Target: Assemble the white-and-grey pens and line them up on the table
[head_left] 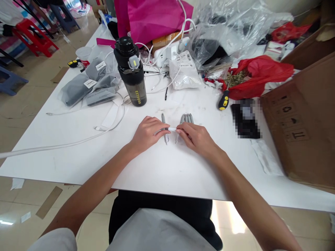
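Note:
On the white table (pixel 167 167) my left hand (pixel 147 132) and my right hand (pixel 196 136) meet, fingers pinched on a small white piece (pixel 172 129) held between them. A single grey pen (pixel 164 128) lies under my left fingertips. Several grey pens (pixel 186 118) lie side by side just beyond my right hand, partly hidden by it.
A dark water bottle (pixel 131 71) stands behind my left hand. A yellow-handled screwdriver (pixel 224 100) and a red bag (pixel 258 75) lie at the back right. A cardboard box (pixel 303 115) fills the right side. White cables (pixel 110 122) and grey packets (pixel 87 85) sit at the left.

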Demonstrator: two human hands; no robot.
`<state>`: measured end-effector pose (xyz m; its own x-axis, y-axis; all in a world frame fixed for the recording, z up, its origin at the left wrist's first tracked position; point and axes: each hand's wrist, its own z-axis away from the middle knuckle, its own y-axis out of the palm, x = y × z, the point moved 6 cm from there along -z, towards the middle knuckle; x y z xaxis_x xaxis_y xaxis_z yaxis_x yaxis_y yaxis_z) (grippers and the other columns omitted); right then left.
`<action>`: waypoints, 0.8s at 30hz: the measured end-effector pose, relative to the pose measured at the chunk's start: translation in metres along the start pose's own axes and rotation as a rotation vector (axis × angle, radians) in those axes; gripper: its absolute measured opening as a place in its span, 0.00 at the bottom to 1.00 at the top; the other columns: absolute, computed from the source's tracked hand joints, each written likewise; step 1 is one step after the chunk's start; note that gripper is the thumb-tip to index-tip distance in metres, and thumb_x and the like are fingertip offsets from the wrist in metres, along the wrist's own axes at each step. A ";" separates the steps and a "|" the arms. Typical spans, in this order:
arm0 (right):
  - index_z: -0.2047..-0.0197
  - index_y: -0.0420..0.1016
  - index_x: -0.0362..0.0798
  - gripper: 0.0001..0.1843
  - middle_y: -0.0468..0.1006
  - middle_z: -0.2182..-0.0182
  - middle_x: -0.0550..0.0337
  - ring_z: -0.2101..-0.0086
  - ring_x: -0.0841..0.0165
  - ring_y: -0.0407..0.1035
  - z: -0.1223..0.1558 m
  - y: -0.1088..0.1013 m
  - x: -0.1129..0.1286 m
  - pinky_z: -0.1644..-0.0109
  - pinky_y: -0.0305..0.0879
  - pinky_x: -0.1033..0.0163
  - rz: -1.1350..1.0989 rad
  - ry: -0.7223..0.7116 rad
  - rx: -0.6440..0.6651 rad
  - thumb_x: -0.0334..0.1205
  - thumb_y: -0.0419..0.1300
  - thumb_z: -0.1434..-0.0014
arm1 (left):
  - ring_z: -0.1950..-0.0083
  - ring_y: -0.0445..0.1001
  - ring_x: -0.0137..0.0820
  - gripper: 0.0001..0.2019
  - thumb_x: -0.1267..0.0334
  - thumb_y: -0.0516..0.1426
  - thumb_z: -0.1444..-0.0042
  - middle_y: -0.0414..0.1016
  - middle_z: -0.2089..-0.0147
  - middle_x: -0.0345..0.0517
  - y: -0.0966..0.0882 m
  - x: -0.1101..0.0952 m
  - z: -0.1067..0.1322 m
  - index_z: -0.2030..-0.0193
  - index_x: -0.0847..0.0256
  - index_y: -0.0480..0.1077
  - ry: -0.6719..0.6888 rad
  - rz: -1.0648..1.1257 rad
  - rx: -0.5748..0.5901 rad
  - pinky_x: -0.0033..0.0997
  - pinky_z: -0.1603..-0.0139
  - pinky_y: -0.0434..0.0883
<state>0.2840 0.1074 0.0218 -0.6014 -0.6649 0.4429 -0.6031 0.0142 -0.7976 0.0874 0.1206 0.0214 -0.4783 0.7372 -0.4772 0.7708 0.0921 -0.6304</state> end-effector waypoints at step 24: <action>0.44 0.78 0.52 0.23 0.83 0.56 0.50 0.56 0.56 0.77 -0.001 -0.035 -0.039 0.49 0.72 0.50 -0.066 0.204 -0.254 0.60 0.52 0.21 | 0.62 0.82 0.32 0.05 0.62 0.68 0.32 0.86 0.64 0.41 -0.016 -0.004 -0.002 0.51 0.56 0.82 0.087 -0.035 -0.204 0.37 0.55 0.75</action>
<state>0.3281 0.1340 0.0330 -0.6340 -0.5077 0.5833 -0.7399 0.1788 -0.6485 0.0781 0.1175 0.0345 -0.4754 0.7850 -0.3972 0.8275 0.2457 -0.5049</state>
